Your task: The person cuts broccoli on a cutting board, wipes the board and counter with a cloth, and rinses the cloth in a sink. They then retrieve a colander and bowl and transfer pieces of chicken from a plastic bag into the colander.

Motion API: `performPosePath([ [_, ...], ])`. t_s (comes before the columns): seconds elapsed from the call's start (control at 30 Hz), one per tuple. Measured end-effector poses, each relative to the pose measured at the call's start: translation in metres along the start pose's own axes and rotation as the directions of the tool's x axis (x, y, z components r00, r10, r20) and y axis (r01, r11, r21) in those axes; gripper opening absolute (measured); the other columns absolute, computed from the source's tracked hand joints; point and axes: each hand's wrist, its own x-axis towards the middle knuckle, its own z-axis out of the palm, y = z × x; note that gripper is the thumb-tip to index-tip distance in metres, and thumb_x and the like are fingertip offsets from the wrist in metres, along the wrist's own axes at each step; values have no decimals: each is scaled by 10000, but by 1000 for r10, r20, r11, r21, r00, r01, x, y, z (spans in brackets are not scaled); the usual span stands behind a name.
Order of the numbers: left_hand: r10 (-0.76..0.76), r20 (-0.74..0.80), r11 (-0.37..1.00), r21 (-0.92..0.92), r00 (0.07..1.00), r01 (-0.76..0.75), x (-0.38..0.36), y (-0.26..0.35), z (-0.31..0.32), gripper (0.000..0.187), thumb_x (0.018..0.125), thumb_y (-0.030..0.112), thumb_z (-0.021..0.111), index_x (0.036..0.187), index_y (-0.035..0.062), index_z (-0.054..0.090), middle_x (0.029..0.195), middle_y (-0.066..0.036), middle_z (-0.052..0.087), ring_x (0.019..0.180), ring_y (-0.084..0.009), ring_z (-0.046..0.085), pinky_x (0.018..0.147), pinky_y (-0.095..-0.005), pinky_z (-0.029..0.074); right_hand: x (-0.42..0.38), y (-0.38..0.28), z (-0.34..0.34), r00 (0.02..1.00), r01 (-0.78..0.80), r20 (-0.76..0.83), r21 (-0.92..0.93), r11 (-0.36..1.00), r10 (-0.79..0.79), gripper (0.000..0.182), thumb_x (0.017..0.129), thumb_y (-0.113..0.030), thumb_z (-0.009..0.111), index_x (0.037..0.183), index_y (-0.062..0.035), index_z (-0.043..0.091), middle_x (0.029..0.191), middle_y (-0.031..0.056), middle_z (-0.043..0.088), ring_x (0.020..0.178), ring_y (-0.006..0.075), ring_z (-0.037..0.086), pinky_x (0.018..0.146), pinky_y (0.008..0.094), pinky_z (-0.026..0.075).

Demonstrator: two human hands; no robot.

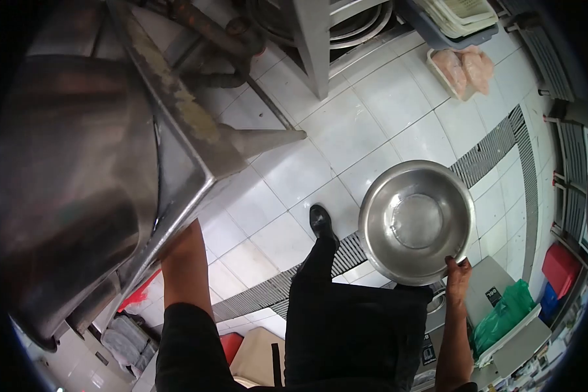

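A wide round metal bowl [417, 222] hangs over the tiled floor, right of centre, with its inside facing up and nothing seen in it. My right hand [458, 274] is closed on the bowl's lower right rim, thumb on top. On the left, my left forearm reaches up under the edge of a metal sink or counter [193, 160]; the hand itself is hidden behind that edge. A large dark metal basin [78, 176] fills the left side.
Pipes and a table leg [268, 140] stand at the upper left. A tray of pale pink meat [460, 68] sits on the floor at the upper right. Drain grates [487, 153] cross the tiles. A green bag [503, 317] lies in a container at the lower right.
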Motion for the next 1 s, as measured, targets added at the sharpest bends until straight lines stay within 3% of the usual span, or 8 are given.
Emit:
performPosePath([
  [0.27, -13, 222, 941, 332, 975, -63, -35, -111, -38, 232, 919, 220, 597, 1061, 37, 604, 893, -106, 650, 601, -196, 609, 464, -325, 521, -2, -11, 5, 998, -60, 18, 11, 998, 60, 221, 756, -173, 666, 879, 7, 631, 728, -10, 584, 624, 101, 487, 588, 278, 412],
  [0.33, -47, 531, 460, 764, 846, -453, -129, -192, -23, 253, 914, 204, 552, 1115, 58, 601, 878, -63, 656, 475, -130, 519, 405, -303, 444, 2, -3, 6, 998, -67, 26, 85, 994, 65, 213, 762, -171, 659, 879, 6, 633, 718, -13, 584, 620, 94, 485, 584, 275, 408],
  [0.4, -401, 536, 387, 834, 743, -393, -287, -204, 30, 173, 906, 106, 553, 1031, 37, 651, 881, -55, 682, 743, -177, 667, 568, -306, 540, 5, -4, 4, 996, -85, 41, 109, 990, 81, 210, 764, -169, 656, 876, 8, 632, 714, -14, 585, 615, 90, 483, 581, 272, 406],
  [0.47, -147, 894, 315, 448, 423, -837, -383, -199, 100, 176, 899, 218, 630, 974, 65, 674, 906, -93, 709, 710, -220, 689, 752, -337, 531, 12, -5, 0, 994, -95, 57, 125, 988, 89, 207, 767, -166, 653, 872, 11, 632, 711, -16, 586, 610, 85, 481, 577, 269, 403],
  [0.6, 140, 952, 233, 234, 270, -944, -444, -167, 267, 112, 880, 197, 634, 934, 107, 672, 745, -146, 651, 667, -329, 637, 625, -423, 490, 24, -10, -22, 991, -130, 53, 146, 981, 123, 203, 771, -160, 654, 860, 21, 633, 700, -18, 585, 599, 81, 487, 564, 265, 397],
  [0.73, 424, 906, -169, 67, -11, -983, -427, -141, 400, 374, 874, 284, 648, 1153, 34, 628, 1054, -175, 671, 1007, -348, 626, 876, -446, 486, 45, 3, -44, 986, -169, 24, 152, 974, 168, 193, 780, -144, 650, 868, 28, 639, 711, -4, 602, 615, 87, 509, 584, 271, 417],
  [0.77, 217, 934, -115, 313, 284, -943, -438, -127, 421, 488, 870, 355, 647, 1235, 37, 588, 1170, -195, 641, 1141, -370, 578, 957, -454, 458, 50, 8, -49, 984, -178, 22, 162, 971, 177, 193, 780, -144, 650, 868, 28, 639, 711, -4, 602, 615, 87, 509, 584, 271, 417],
  [1.0, -9, 920, -436, 349, 392, -829, -415, -136, 458, 598, 850, 378, 664, 1327, 47, 521, 1287, -232, 576, 1217, -385, 534, 1036, -438, 422, 74, 36, -84, 989, -129, -39, 271, 954, 145, 188, 781, -128, 649, 874, 36, 639, 735, 2, 618, 638, 88, 520, 604, 267, 430],
])
